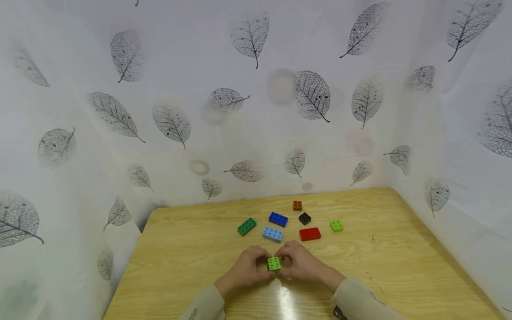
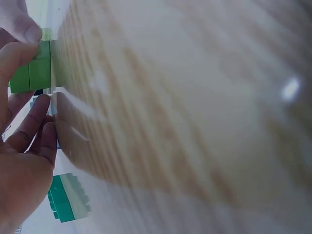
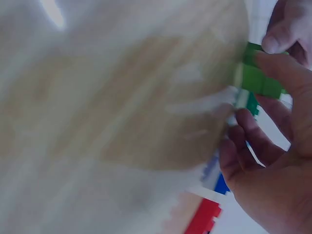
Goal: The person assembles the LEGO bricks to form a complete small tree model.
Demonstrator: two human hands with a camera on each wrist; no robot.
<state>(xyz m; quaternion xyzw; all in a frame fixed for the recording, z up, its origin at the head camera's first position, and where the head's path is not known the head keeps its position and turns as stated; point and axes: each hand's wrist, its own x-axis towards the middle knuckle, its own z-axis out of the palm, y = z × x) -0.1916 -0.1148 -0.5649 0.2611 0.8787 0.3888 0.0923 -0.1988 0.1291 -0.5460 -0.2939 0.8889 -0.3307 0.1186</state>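
Where the left hand [image 1: 249, 267] and the right hand [image 1: 304, 263] meet over the pale wood-grain tabletop [image 1: 180, 249], their fingers pinch opposite sides of a lime-green stack of two square plastic bricks [image 1: 274, 264], parted only by its width; four round studs top it; a straight seam divides its flat, smooth sides; whether it touches the tabletop, I cannot tell; a light-blue rectangular plastic brick [image 1: 273, 234] lies beyond.

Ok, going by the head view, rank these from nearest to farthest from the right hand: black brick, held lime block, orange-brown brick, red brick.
From the right hand:
1. Held lime block: at its fingertips, on the left.
2. Red brick: just beyond the hand.
3. Black brick: behind the red one.
4. Orange-brown brick: farthest back, slightly left.
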